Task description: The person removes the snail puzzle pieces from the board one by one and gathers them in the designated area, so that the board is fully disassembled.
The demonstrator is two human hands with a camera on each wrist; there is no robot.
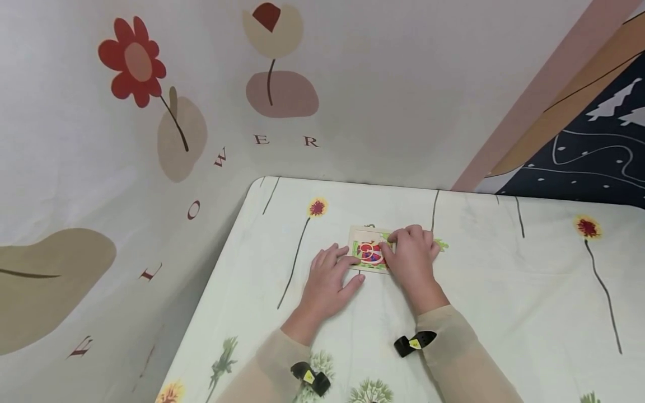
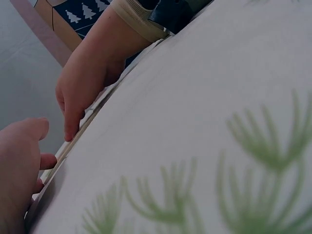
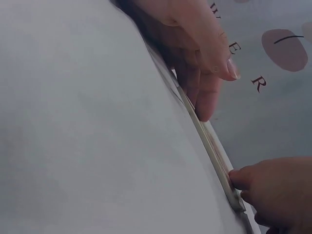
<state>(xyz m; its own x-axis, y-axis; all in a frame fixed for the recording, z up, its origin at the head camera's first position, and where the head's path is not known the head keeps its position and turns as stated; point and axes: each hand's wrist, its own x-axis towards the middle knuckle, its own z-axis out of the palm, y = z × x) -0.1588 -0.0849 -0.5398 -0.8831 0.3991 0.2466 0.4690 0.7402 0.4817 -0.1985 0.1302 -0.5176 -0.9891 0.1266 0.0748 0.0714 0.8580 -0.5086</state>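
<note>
A small wooden jigsaw puzzle (image 1: 355,232) with a pale frame and a red, blue and green picture lies flat on the table. My left hand (image 1: 327,280) rests at its left edge, fingers loosely spread, with fingertips on the frame and the thumb out in front. From the right my right hand (image 1: 413,257) reaches over the board. Its thumb and forefinger pinch at a green puzzle piece (image 1: 386,239) in the picture, and the hand hides the board's right side. The right wrist view shows the frame's side edge (image 3: 212,148) low against the cloth.
A green piece (image 1: 443,244) sticks out just right of my right hand. Behind the frame lies a small dark-edged thing (image 1: 370,225). The flower-printed cloth (image 1: 524,302) covers the table, with a printed wall (image 1: 383,112) along its back and left sides.
</note>
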